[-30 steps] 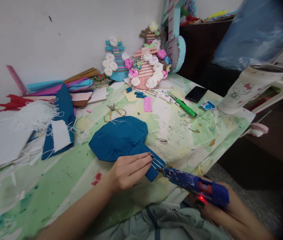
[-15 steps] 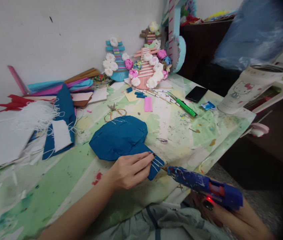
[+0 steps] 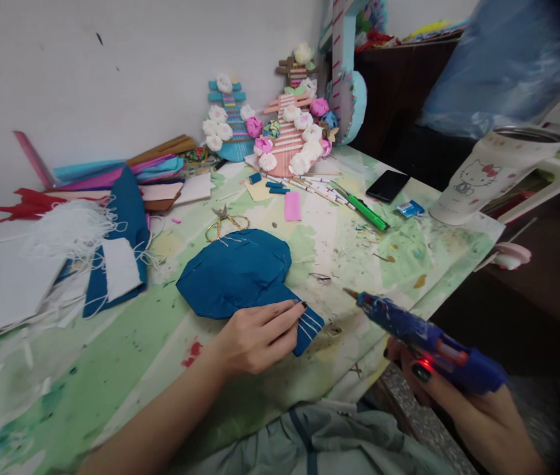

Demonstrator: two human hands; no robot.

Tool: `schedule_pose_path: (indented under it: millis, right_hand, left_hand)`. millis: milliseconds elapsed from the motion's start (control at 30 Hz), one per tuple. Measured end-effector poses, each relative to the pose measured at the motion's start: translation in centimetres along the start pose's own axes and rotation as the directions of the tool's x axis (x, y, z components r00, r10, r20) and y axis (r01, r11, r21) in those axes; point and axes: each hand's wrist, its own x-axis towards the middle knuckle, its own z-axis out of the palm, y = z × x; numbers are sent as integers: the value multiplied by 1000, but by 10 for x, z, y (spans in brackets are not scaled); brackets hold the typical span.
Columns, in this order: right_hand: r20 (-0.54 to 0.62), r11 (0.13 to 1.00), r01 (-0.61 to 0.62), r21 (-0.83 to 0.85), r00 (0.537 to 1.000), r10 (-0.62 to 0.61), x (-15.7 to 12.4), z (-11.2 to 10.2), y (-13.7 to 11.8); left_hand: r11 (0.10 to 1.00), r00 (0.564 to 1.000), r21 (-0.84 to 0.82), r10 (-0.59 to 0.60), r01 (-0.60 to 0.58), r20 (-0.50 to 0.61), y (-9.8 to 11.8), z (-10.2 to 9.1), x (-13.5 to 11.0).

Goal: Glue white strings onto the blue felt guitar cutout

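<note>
A blue paper-covered instrument shape (image 3: 235, 274) with a rounded body and short neck lies on the table, white strings across its neck. My left hand (image 3: 262, 340) presses on that neck, fingers together and fingertips on the strings; what lies under the palm is hidden. My right hand (image 3: 438, 389) is closed around the handle of a blue hot glue gun (image 3: 418, 336) with a small red light lit. Its metal nozzle points up and left, apart from the neck. Gold-handled scissors (image 3: 227, 224) lie just behind the blue body.
White string (image 3: 74, 227) is heaped on blue material at the left. Decorated paper instruments (image 3: 287, 145) stand by the wall. A green cutter (image 3: 369, 212), a phone (image 3: 388, 186) and a white tumbler (image 3: 487, 175) are at the right. The table edge (image 3: 438, 300) slants nearby.
My right hand has drawn the glue gun up and to the right, so its nozzle has left the tip of the neck. My left hand and the blue shape stay put.
</note>
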Motion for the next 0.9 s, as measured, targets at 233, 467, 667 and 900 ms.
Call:
schedule_pose_path:
  millis: [233,467,667,900]
  right_hand:
    - [-180,866,69,-495,967,-180,49,-11,2]
    - [-361,619,-114,-777,887,-289,108,-46,34]
    - [-466,460,-352,-815,870,-160,152,-60,30]
    - [-468,455,-373,-809,877,-112,169,-60,28]
  left_hand:
    - [1000,1000,26,7,-6,-20,-1,-1,-1]
    - [998,992,59,-24,32,-122,-2,4,-14]
    - [993,989,61,-95,102,-116,0,0,-13]
    - [986,982,45,-156,162,-107,1,-1,-15]
